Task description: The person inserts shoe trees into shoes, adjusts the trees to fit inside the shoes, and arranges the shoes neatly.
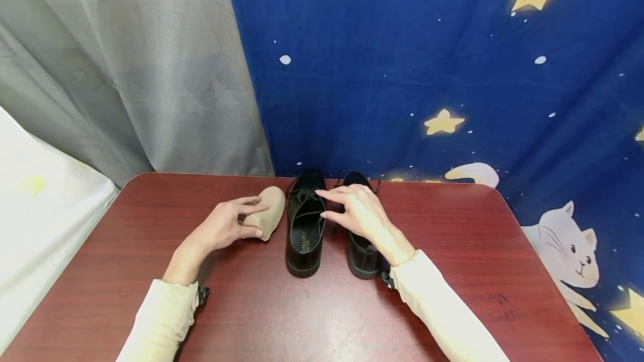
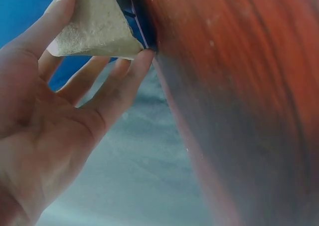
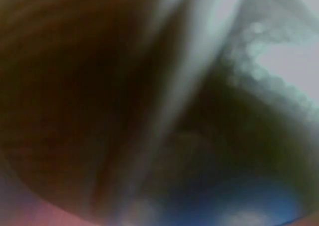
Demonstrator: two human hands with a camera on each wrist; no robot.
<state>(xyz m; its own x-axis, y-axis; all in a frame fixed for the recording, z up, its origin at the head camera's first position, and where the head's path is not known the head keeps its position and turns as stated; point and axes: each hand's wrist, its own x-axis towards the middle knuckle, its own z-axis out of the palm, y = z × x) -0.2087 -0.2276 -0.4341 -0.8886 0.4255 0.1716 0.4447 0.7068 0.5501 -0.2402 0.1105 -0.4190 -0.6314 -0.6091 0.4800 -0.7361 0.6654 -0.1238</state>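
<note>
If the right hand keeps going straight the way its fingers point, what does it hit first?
Likely the left-hand shoe, beside its laces: the right hand's fingertips already overlap its edge in the head view. Whether they touch is unclear.

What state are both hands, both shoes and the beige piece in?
Left hand: gripping the beige piece
Right hand: thumb and fingers apart, contact with left shoe unclear
Beige piece: held, outside both shoes
Left shoe: upright, laced, insole showing
Right shoe: upright, partly hidden
</note>
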